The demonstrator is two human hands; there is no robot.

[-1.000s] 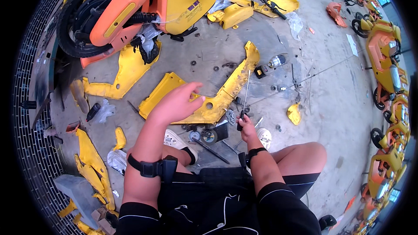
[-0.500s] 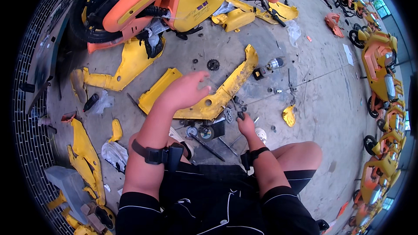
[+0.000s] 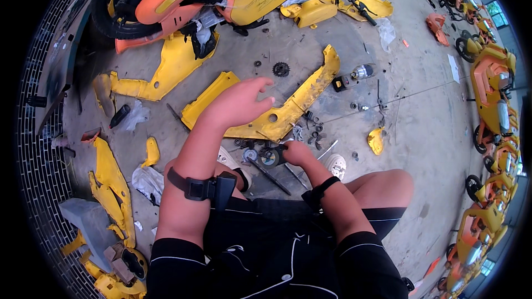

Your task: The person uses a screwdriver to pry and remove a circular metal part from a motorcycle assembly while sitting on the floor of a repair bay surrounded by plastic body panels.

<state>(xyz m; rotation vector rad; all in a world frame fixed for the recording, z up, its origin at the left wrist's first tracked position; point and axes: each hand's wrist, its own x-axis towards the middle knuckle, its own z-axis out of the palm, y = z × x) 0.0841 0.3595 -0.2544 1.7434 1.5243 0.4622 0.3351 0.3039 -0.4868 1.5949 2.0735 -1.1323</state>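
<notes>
A: In the head view, the left hand [image 3: 239, 101] is held above the long yellow panel [image 3: 280, 115] on the floor [image 3: 421, 133], fingers spread apart, nothing gripped.

B: And the right hand [image 3: 297, 153]?

A: It is lowered at the near edge of that panel, closed among small dark parts [image 3: 310, 133]; whether anything is pinched cannot be told, the spot being too small.

B: What could go wrong?

A: The loose nuts and washers could be scattered if the panel were nudged. The black gear [image 3: 281, 68], farther off, might be lost among the debris. A finger could be caught on the panel's rough edge.
</notes>
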